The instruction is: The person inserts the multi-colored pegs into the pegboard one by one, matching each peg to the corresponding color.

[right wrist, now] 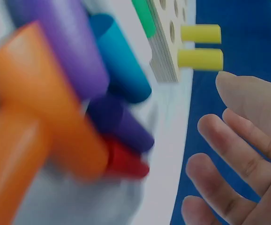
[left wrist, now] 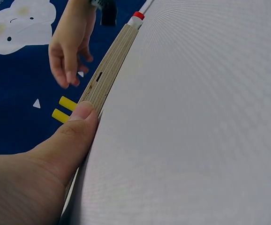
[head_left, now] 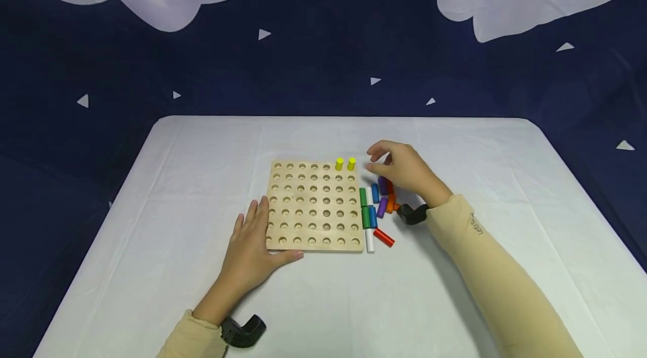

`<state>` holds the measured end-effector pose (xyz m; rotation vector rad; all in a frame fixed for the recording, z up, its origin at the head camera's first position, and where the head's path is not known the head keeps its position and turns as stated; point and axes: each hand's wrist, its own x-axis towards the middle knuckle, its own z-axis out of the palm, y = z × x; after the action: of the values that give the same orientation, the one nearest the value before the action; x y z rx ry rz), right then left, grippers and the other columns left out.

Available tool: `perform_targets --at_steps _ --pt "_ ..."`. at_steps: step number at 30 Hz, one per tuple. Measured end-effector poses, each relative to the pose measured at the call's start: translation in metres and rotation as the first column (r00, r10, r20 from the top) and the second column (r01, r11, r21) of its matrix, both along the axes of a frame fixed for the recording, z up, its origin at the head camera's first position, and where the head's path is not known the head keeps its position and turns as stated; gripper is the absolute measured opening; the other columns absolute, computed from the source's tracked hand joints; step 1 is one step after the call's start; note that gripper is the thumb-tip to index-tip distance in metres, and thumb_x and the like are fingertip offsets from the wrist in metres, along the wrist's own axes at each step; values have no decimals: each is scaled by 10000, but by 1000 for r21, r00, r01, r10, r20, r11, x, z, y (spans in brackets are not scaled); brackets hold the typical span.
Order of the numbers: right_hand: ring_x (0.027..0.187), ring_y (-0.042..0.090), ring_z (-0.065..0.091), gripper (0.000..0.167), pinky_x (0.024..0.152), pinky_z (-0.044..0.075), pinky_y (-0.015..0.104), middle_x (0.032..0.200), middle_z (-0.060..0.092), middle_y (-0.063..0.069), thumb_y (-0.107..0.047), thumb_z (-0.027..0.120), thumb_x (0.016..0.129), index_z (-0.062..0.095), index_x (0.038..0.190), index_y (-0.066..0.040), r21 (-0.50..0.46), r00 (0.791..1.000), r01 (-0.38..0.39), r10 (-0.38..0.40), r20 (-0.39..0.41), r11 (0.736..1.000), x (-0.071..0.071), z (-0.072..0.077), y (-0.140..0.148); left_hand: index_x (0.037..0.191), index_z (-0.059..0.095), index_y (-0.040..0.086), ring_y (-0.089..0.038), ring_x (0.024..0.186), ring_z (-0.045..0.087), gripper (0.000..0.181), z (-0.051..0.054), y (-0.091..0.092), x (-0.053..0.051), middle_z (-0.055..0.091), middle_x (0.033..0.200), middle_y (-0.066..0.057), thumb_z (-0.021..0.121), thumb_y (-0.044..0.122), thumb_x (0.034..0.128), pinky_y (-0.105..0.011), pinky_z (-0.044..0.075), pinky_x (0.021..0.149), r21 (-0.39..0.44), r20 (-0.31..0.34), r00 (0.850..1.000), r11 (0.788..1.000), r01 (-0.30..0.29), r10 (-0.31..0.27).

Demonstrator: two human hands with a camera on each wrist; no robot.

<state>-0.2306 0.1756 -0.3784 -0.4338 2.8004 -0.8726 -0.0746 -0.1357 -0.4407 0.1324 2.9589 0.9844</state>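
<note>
A square wooden pegboard (head_left: 307, 194) with rows of round holes lies on the table. Two yellow pegs (head_left: 339, 164) stand side by side in its far row, near the right corner. My left hand (head_left: 249, 254) rests against the board's left side with fingers extended. In the left wrist view, its thumb (left wrist: 63, 140) touches the board's front edge. To the right of the yellow pegs, my right hand (head_left: 401, 166) hovers with loosely bent fingers and nothing between them. Below it lie loose pegs, among them purple (head_left: 382, 207), orange (head_left: 391, 203) and blue (head_left: 373, 216) ones.
Green pegs (head_left: 366, 217) and a white peg (head_left: 370, 240) lie along the board's right edge, with a red peg (head_left: 384, 237) slanting beside them. A white cloth covers the table (head_left: 202, 167). Behind it hangs a dark blue backdrop (head_left: 323, 60) with pale clouds and triangles.
</note>
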Motion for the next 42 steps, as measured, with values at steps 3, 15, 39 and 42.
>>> perform_targets --at_steps 3,15,39,42 --pt "864 238 569 318 743 479 341 1059 703 48 -299 712 919 675 1182 -124 28 999 31 -31 -12 999 7 0 14 1581 110 -10 -377 1546 85 1350 0 0 0 148 1645 -204 852 613 639 -564 22 1249 2 -2 1000 1000 2 -2" --pt "815 231 575 201 704 445 316 948 697 54 -293 683 924 700 1032 -125 153 994 74 -86 74 985 29 -9 39 1585 111 4 -375 1545 95 1348 -2 -2 -1 154 1646 -202 852 613 637 -556 24 1251 -6 4 1000 1000 8 -8" --pt "728 217 568 302 627 454 297 928 663 67 -262 698 890 657 1152 -117 271 993 34 -62 97 962 22 -10 22 1585 117 8 -378 1543 102 1348 -3 -1 -1 157 1645 -204 846 628 635 -557 32 1251 -4 -3 1000 1000 4 -4" --pt "731 218 573 294 623 465 292 947 671 77 -249 697 895 655 1153 -114 237 994 38 -60 89 971 22 -12 25 1586 116 10 -377 1543 103 1348 -2 -1 -2 156 1646 -202 846 628 636 -554 32 1252 -3 -1 1000 1000 2 -2"
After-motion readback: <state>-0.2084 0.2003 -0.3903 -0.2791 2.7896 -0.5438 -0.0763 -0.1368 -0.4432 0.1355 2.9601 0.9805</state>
